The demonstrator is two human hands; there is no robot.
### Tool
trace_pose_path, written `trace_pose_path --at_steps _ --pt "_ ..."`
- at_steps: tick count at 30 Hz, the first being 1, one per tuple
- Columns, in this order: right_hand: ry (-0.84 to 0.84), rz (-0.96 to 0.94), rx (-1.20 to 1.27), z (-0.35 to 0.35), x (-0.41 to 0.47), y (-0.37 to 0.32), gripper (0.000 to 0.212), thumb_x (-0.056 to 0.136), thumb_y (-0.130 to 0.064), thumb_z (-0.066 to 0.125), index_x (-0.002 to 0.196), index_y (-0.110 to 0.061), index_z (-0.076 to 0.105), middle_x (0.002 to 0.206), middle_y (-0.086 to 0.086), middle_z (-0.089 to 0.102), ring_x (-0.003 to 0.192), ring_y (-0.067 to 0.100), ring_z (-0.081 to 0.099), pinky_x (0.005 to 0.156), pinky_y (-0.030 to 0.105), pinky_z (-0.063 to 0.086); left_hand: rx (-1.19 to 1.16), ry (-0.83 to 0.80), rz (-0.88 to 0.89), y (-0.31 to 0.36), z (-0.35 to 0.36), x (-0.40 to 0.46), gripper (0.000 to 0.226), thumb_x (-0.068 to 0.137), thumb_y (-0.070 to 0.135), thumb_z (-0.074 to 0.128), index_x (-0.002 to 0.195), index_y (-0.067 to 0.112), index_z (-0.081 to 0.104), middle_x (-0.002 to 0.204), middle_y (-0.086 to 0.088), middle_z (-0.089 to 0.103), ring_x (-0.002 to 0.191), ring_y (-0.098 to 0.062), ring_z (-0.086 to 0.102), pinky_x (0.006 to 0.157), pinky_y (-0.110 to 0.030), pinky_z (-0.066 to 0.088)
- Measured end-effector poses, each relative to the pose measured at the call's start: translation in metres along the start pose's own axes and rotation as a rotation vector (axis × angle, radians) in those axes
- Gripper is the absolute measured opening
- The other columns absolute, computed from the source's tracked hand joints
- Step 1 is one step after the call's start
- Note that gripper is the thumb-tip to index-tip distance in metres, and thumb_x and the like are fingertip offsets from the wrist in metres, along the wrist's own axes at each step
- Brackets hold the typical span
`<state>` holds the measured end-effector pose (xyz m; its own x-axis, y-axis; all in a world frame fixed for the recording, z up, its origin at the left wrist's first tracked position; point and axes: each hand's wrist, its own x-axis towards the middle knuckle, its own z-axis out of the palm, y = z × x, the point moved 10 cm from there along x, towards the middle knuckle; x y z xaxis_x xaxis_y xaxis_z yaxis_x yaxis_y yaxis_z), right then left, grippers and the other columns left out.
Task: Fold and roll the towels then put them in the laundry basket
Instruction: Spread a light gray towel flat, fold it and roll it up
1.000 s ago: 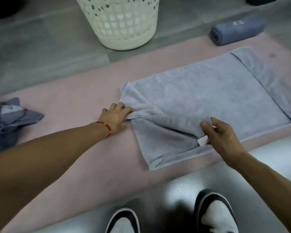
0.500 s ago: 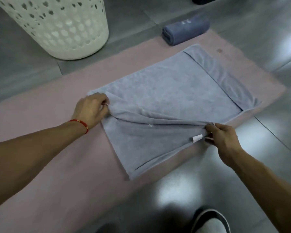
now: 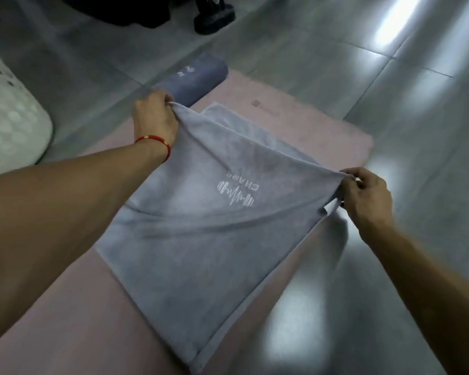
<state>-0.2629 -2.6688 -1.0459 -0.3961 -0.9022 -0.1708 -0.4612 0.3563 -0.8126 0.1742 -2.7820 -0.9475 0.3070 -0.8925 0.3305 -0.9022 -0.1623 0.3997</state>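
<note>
A grey towel (image 3: 201,239) with a white logo lies folded over on the pink mat (image 3: 309,125). My left hand (image 3: 155,117) pinches its far left corner, lifted off the mat. My right hand (image 3: 366,196) pinches the right corner, where a white tag shows. The upper layer is stretched taut between both hands above the lower layer. A rolled blue-grey towel (image 3: 198,74) lies on the floor just beyond my left hand. The white perforated laundry basket (image 3: 8,123) stands at the left edge, partly out of view.
Glossy grey floor tiles (image 3: 404,90) surround the mat. A dark object (image 3: 214,16) and dark shapes sit at the top middle. The mat's right end lies just past the towel.
Both hands have carried the towel's near edge up and across toward the far end, folding it over. The logo side now faces up. The view swung right, so the basket slid to the left edge.
</note>
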Motion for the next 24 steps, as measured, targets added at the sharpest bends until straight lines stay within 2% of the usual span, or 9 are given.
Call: trace_pose_path --at_steps 3,5,7,10,14,19,24 --pt "0.030 -0.002 -0.076 0.004 0.020 0.005 0.028 0.089 -0.014 0.050 0.098 -0.021 0.075 0.077 -0.006 0.067 0.075 0.015 0.062 0.073 0.028 0.048 -0.030 0.002 0.002 0.031 0.030 0.035 0.025 0.095 0.011 0.046 0.106 0.008 0.068 0.110 -0.020 0.069 0.107 -0.037 0.060 0.091 -0.039 0.041" --pt "0.083 -0.038 -0.105 0.008 0.029 0.009 0.029 0.088 -0.011 0.051 0.099 -0.017 0.077 0.081 -0.002 0.069 0.076 0.016 0.063 0.076 0.033 0.052 -0.007 -0.015 0.025 0.047 0.051 0.053 0.023 0.098 0.014 0.049 0.108 0.008 0.068 0.114 -0.018 0.069 0.111 -0.035 0.059 0.095 -0.038 0.042" --pt "0.146 -0.097 -0.165 0.013 0.040 0.014 0.030 0.090 -0.012 0.051 0.104 -0.017 0.077 0.099 0.004 0.071 0.092 0.022 0.063 0.085 0.038 0.054 0.041 -0.055 0.056 0.058 0.072 0.066 0.023 0.100 0.014 0.049 0.109 0.007 0.068 0.115 -0.019 0.068 0.113 -0.036 0.059 0.097 -0.040 0.043" --pt "0.220 -0.122 -0.211 0.025 0.052 0.022 0.028 0.093 -0.016 0.051 0.109 -0.016 0.074 0.116 0.008 0.063 0.110 0.030 0.054 0.094 0.043 0.046 0.137 -0.140 0.074 0.058 0.108 0.078 0.025 0.101 0.013 0.046 0.113 0.006 0.068 0.117 -0.025 0.067 0.113 -0.041 0.059 0.096 -0.044 0.045" --pt "0.342 -0.157 -0.292 0.033 0.048 0.025 0.022 0.092 -0.015 0.056 0.109 -0.015 0.069 0.111 0.012 0.057 0.105 0.032 0.046 0.087 0.045 0.037 0.187 -0.222 0.046 0.039 0.152 0.084 0.025 0.100 0.016 0.050 0.113 0.006 0.068 0.115 -0.025 0.068 0.111 -0.043 0.060 0.092 -0.045 0.049" --pt "0.346 -0.187 -0.275 0.035 0.051 0.025 0.019 0.092 -0.021 0.060 0.108 -0.017 0.070 0.105 0.008 0.054 0.101 0.028 0.044 0.086 0.049 0.042 0.197 -0.258 0.012 0.026 0.174 0.093 0.022 0.098 0.022 0.055 0.109 0.010 0.070 0.114 -0.024 0.068 0.110 -0.043 0.060 0.093 -0.046 0.051" --pt "0.388 -0.193 -0.244 0.033 0.050 0.025 0.015 0.097 -0.023 0.061 0.102 -0.018 0.074 0.099 0.005 0.053 0.099 0.028 0.046 0.088 0.051 0.043 0.129 -0.311 0.068 0.036 0.186 0.102 0.015 0.096 0.022 0.058 0.101 0.016 0.071 0.107 -0.016 0.071 0.101 -0.039 0.063 0.087 -0.045 0.054"
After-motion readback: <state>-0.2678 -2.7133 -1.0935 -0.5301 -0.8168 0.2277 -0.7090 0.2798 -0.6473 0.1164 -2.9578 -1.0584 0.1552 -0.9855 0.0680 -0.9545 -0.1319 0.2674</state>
